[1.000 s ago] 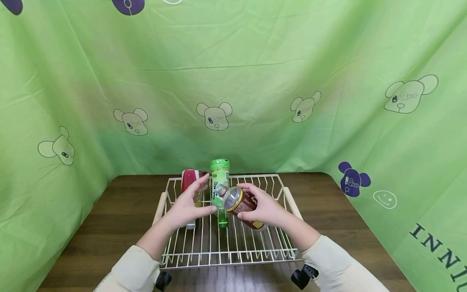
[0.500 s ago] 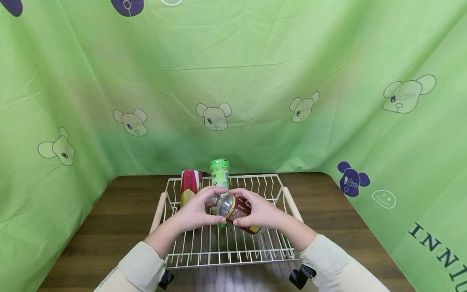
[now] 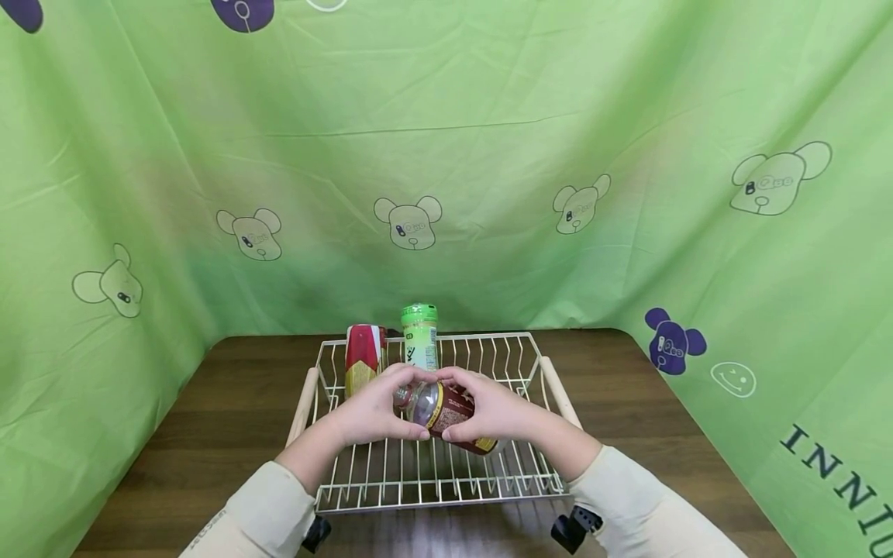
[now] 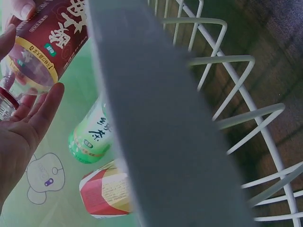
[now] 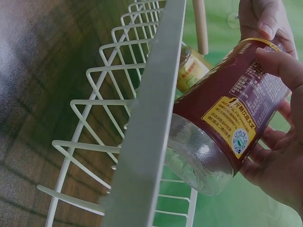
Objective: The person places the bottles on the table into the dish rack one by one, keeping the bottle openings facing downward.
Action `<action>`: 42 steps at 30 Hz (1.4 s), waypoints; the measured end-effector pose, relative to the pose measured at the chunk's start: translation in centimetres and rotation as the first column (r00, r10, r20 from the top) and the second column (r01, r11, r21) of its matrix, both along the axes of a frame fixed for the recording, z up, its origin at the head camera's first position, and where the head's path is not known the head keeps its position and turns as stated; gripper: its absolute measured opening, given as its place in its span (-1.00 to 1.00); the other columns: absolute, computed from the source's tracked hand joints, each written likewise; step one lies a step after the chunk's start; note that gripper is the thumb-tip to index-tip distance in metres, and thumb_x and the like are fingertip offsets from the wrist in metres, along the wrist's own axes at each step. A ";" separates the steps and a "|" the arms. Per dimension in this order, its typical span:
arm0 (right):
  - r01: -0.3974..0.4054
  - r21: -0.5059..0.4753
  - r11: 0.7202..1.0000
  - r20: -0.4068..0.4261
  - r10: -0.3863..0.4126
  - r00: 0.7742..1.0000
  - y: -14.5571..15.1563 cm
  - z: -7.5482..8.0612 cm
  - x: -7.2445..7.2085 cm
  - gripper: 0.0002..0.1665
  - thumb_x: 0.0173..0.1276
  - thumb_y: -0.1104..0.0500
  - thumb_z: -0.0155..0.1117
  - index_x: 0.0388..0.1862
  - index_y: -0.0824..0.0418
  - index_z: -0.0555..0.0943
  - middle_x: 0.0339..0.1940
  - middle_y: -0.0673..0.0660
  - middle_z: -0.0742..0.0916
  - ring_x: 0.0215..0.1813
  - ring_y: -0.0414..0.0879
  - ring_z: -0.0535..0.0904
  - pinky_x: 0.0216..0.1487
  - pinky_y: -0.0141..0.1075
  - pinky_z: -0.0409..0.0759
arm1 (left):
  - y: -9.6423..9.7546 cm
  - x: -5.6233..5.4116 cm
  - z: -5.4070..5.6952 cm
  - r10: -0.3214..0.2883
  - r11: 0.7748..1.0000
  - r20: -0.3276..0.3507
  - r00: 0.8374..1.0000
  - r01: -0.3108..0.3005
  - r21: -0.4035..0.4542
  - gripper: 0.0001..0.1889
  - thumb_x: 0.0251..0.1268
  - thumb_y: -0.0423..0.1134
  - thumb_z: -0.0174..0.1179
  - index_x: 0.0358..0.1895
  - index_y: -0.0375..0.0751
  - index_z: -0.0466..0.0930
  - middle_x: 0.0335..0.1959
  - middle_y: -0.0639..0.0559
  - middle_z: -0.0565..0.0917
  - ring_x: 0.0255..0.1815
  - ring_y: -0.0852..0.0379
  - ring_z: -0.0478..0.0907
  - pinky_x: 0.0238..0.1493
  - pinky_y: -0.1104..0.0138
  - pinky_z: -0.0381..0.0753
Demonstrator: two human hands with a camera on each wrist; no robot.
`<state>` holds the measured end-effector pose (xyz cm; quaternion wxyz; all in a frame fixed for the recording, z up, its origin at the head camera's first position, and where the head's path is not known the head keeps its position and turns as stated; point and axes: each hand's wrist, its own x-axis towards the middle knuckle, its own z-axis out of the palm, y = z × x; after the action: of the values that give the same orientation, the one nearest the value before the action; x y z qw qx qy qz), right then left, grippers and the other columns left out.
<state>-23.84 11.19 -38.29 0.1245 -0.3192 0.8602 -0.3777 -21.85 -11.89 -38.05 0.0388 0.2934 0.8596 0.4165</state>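
Observation:
Both hands hold a clear plastic bottle with a dark red and yellow label [image 3: 456,411], tilted with its neck toward the left. My left hand [image 3: 370,407] curves round the bottle's neck and shoulder, its thumb on the near side. The right hand [image 3: 502,409] grips the labelled body, thumb in front and fingers behind. In the left wrist view the bottle's cap [image 4: 7,101] shows beside the left palm. The right wrist view shows the bottle's clear base [image 5: 199,156] over the wire rack [image 5: 163,109]. Behind the hands lies a green-capped bottle [image 3: 420,337], its lower part hidden.
A red, white and gold package [image 3: 363,356] lies in the rack left of the green-capped bottle. The white rack has wooden side handles [image 3: 560,391] and upright wires along its edges. It sits on a dark wooden table [image 3: 649,449] backed by a green curtain [image 3: 446,279].
My left hand has moved right and down from beside the bottle and closed round its neck. The right hand has brought the bottle slightly left and lower. The other items stay put.

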 end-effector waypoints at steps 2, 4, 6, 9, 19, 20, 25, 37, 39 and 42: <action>-0.003 0.003 1.000 -0.007 0.003 1.000 0.0 0.0 0.0 -0.08 -0.04 0.07 0.53 0.35 0.05 0.38 0.10 0.16 0.64 -0.02 -0.04 0.58 -0.11 -0.24 0.62 | 0.0 0.1 -0.1 0.001 1.000 0.000 1.000 -0.001 -0.001 -0.29 -0.10 -0.18 0.53 0.24 -0.06 0.48 0.19 -0.05 0.49 0.16 0.01 0.46 0.18 0.11 0.46; -0.003 0.004 1.000 -0.006 0.003 1.000 0.0 0.0 0.0 -0.07 -0.05 0.07 0.53 0.35 0.05 0.37 0.11 0.17 0.65 -0.01 -0.04 0.59 -0.10 -0.22 0.62 | 0.0 0.1 -0.2 0.005 1.000 -0.005 1.000 -0.005 -0.001 -0.30 -0.10 -0.18 0.53 0.22 -0.06 0.48 0.18 -0.05 0.50 0.15 0.01 0.46 0.17 0.11 0.47; 0.000 0.000 1.000 -0.002 0.000 1.000 0.0 0.0 0.1 -0.05 -0.05 0.07 0.53 0.37 0.04 0.35 0.13 0.17 0.64 0.01 -0.03 0.58 -0.09 -0.22 0.61 | 0.0 0.1 -0.3 0.012 1.000 -0.008 1.000 -0.012 0.003 -0.32 -0.09 -0.17 0.52 0.21 -0.07 0.49 0.16 -0.04 0.51 0.14 0.02 0.46 0.15 0.12 0.48; 0.003 -0.019 1.000 0.002 -0.003 1.000 0.0 -0.1 0.0 -0.01 -0.04 0.07 0.53 0.41 0.05 0.31 0.16 0.20 0.62 0.05 0.00 0.57 -0.05 -0.20 0.60 | 0.0 0.1 -0.5 0.027 1.000 -0.006 1.000 -0.027 0.016 -0.33 -0.09 -0.17 0.52 0.21 -0.08 0.49 0.14 -0.04 0.51 0.12 0.03 0.45 0.12 0.15 0.49; 0.106 -0.122 0.987 0.035 -0.103 0.994 0.9 0.0 -0.3 0.02 0.00 0.06 0.54 0.45 0.10 0.29 0.33 0.28 0.53 0.34 0.25 0.43 0.26 0.20 0.45 | -0.8 0.4 -1.7 0.126 0.978 0.095 0.987 -0.140 0.156 -0.31 -0.06 -0.23 0.50 0.24 -0.10 0.46 0.18 -0.11 0.50 0.10 -0.02 0.49 0.05 0.16 0.58; 0.119 -0.132 0.984 0.036 -0.115 0.993 1.0 0.0 -0.4 0.01 0.00 0.06 0.55 0.44 0.09 0.29 0.33 0.28 0.53 0.34 0.26 0.43 0.28 0.23 0.42 | -0.9 0.5 -1.8 0.141 0.974 0.103 0.985 -0.157 0.164 -0.31 -0.06 -0.24 0.50 0.24 -0.10 0.46 0.16 -0.11 0.51 0.06 -0.02 0.50 0.02 0.18 0.60; 0.167 -0.163 0.972 0.029 -0.164 0.986 1.6 0.2 -0.5 0.00 0.01 0.08 0.54 0.44 0.10 0.30 0.32 0.32 0.53 0.35 0.28 0.40 0.34 0.29 0.31 | -1.6 0.8 -2.7 0.209 0.949 0.153 0.966 -0.238 0.209 -0.33 -0.03 -0.25 0.50 0.23 -0.12 0.45 0.10 -0.17 0.54 -0.10 0.03 0.55 -0.17 0.28 0.64; 0.262 -0.226 0.938 -0.039 -0.278 0.960 2.3 -0.3 -0.6 -0.09 0.05 0.16 0.51 0.39 0.19 0.33 0.28 0.32 0.57 0.23 0.21 0.50 0.27 0.13 0.45 | -2.0 0.8 -3.3 0.286 0.850 0.291 0.913 -0.382 0.363 -0.33 0.04 -0.35 0.44 0.28 -0.18 0.39 0.20 -0.26 0.47 -0.13 0.04 0.61 -0.19 0.33 0.65; 0.276 -0.240 0.931 -0.034 -0.293 0.956 2.3 -0.4 -0.7 -0.11 0.07 0.16 0.50 0.39 0.21 0.34 0.28 0.33 0.57 0.23 0.21 0.50 0.26 0.09 0.47 | -1.9 0.9 -3.2 0.305 0.826 0.303 0.903 -0.409 0.388 -0.33 0.04 -0.37 0.43 0.29 -0.19 0.39 0.21 -0.26 0.46 -0.10 0.01 0.60 -0.18 0.32 0.65; 0.306 -0.262 0.915 -0.009 -0.319 0.948 2.3 -0.7 -0.7 -0.14 0.10 0.16 0.48 0.38 0.24 0.34 0.29 0.35 0.56 0.23 0.23 0.51 0.25 0.08 0.49 | -1.8 0.9 -3.2 0.331 0.793 0.318 0.889 -0.444 0.417 -0.34 0.05 -0.39 0.41 0.28 -0.20 0.38 0.20 -0.26 0.45 -0.06 -0.04 0.59 -0.15 0.33 0.64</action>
<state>-24.50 13.50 -38.99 -0.0021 -0.2006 0.8468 -0.4927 -20.92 -13.74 -41.24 -0.0232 0.0603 0.7611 0.6454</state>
